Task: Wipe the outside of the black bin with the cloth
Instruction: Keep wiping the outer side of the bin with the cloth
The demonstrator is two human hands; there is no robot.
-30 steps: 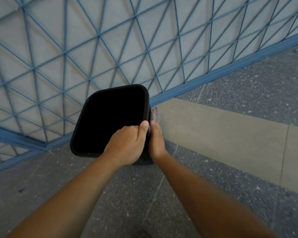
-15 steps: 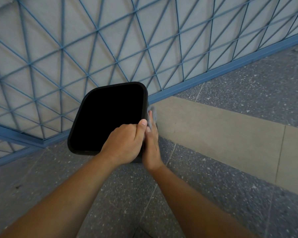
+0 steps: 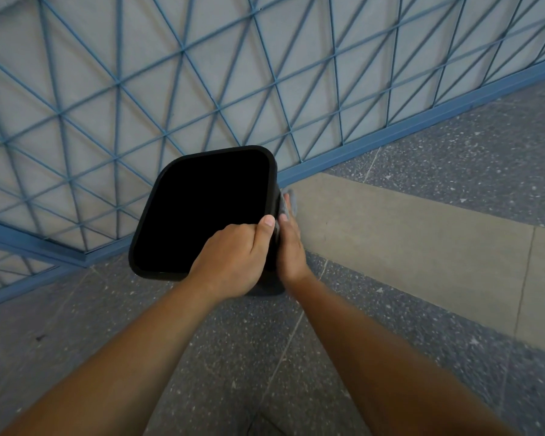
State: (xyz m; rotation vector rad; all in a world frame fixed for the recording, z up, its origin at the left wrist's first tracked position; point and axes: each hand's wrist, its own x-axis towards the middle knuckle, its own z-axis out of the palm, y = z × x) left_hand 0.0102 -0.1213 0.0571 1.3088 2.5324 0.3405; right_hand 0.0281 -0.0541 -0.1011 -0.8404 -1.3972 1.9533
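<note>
Black bin: upright on the speckled grey floor, against the blue lattice railing; opening faces you. Cloth: grey, pressed to the bin's right outer wall. Your right hand: flat on that wall, fingers pinning the cloth. Your left hand: curled over the bin's near right rim corner, gripping it. Beige floor strip: to the right.
</note>
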